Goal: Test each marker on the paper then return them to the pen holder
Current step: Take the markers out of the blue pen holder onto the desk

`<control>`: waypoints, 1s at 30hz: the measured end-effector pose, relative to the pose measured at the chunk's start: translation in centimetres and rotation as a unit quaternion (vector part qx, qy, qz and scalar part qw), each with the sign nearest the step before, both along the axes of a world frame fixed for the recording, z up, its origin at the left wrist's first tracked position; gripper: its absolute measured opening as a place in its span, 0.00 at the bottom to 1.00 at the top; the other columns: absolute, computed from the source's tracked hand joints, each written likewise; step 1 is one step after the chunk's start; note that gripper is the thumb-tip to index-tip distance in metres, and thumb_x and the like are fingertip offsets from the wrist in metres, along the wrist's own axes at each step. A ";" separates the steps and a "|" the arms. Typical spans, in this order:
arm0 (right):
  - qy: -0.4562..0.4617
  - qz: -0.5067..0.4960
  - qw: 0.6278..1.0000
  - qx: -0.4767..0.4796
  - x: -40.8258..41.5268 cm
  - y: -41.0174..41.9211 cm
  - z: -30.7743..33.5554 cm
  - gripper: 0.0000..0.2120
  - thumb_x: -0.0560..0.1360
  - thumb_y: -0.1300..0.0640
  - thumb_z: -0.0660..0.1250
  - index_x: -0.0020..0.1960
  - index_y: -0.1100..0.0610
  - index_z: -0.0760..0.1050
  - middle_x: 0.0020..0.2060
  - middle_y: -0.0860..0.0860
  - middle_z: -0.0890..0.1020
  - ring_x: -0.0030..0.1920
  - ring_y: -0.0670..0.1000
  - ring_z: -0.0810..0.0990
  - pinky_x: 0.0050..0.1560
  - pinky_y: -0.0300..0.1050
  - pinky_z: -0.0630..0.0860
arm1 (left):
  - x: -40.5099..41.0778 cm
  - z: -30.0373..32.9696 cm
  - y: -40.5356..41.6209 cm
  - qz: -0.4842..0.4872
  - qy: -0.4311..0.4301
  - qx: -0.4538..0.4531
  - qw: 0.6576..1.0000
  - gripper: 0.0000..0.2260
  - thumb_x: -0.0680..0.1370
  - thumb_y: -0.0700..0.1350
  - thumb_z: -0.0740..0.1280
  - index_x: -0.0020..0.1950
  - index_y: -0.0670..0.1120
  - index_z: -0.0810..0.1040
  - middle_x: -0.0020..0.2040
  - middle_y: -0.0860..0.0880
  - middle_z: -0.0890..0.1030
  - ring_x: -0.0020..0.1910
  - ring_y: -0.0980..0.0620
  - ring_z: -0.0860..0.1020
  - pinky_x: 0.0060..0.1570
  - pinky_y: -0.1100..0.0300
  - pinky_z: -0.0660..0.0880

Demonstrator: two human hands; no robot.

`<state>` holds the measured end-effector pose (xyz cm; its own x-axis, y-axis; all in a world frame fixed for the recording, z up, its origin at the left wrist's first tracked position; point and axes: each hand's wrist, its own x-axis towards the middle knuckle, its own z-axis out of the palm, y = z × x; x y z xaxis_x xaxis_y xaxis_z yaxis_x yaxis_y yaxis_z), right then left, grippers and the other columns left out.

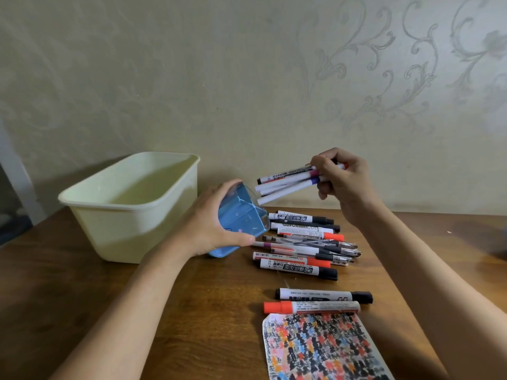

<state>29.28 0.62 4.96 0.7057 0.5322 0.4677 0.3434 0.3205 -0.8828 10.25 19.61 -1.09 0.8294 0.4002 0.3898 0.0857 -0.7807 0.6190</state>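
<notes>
My left hand is gripping the tipped pen holder; my right hand is pinching a bundle of markers. The scribbled paper is lying nearer me, and many markers are waiting below my right hand.

paper cut off at bottom edge, marker ends hidden in right hand
</notes>
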 end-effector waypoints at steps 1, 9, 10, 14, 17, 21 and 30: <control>0.003 0.003 1.000 -0.011 0.2 -0.1 -0.3 0.10 0.77 0.67 0.67 0.37 0.60 0.78 0.28 0.52 0.79 0.24 0.50 0.69 0.24 0.41 0.72 | 0.0 0.0 0.1 -0.004 -0.006 -0.010 1.000 0.47 0.57 0.61 0.81 0.71 0.68 0.61 0.63 0.60 0.70 0.63 0.59 0.72 0.65 0.50 0.73; 0.116 -0.043 0.992 -0.034 3.3 -0.6 -2.7 0.07 0.77 0.64 0.67 0.41 0.59 0.79 0.29 0.51 0.76 0.25 0.47 0.71 0.26 0.39 0.72 | 0.0 0.0 0.1 -0.002 -0.009 -0.024 1.000 0.47 0.55 0.62 0.80 0.70 0.70 0.61 0.61 0.56 0.70 0.62 0.57 0.73 0.65 0.50 0.73; 0.109 -0.059 0.991 -0.047 3.9 -0.9 -3.2 0.06 0.77 0.63 0.68 0.41 0.59 0.79 0.30 0.52 0.76 0.26 0.47 0.71 0.26 0.39 0.73 | -0.1 -0.1 0.3 0.000 -0.011 -0.032 0.999 0.47 0.55 0.63 0.80 0.70 0.70 0.61 0.62 0.55 0.70 0.62 0.56 0.73 0.64 0.49 0.74; 0.062 -0.078 0.988 -0.117 5.1 -1.5 -5.4 0.06 0.77 0.63 0.69 0.41 0.60 0.78 0.28 0.50 0.79 0.25 0.48 0.71 0.26 0.41 0.74 | -0.1 -0.1 0.5 -0.002 -0.016 -0.053 0.998 0.47 0.55 0.64 0.80 0.70 0.69 0.62 0.63 0.55 0.70 0.63 0.56 0.73 0.64 0.50 0.73; 0.027 -0.048 0.989 -0.137 4.6 -1.1 -5.9 0.05 0.77 0.63 0.70 0.43 0.62 0.78 0.27 0.49 0.81 0.25 0.48 0.73 0.27 0.40 0.74 | -0.1 -0.1 0.5 -0.008 -0.021 -0.058 0.998 0.47 0.55 0.63 0.80 0.71 0.67 0.63 0.63 0.54 0.71 0.63 0.56 0.73 0.64 0.49 0.74; 0.000 0.021 0.985 -0.173 4.3 -1.1 -6.4 0.06 0.78 0.61 0.70 0.48 0.64 0.78 0.31 0.52 0.83 0.27 0.48 0.77 0.28 0.40 0.76 | -0.1 -0.1 0.4 -0.008 -0.020 -0.060 0.998 0.47 0.55 0.64 0.79 0.71 0.67 0.63 0.64 0.54 0.70 0.63 0.56 0.73 0.64 0.50 0.74; -0.077 0.025 0.969 -0.234 5.1 -1.6 -7.6 0.05 0.78 0.56 0.70 0.50 0.57 0.80 0.42 0.51 0.84 0.35 0.46 0.79 0.35 0.40 0.77 | -0.1 -0.2 0.5 -0.010 -0.027 -0.060 0.998 0.47 0.55 0.64 0.79 0.71 0.66 0.63 0.63 0.54 0.71 0.62 0.56 0.73 0.63 0.49 0.75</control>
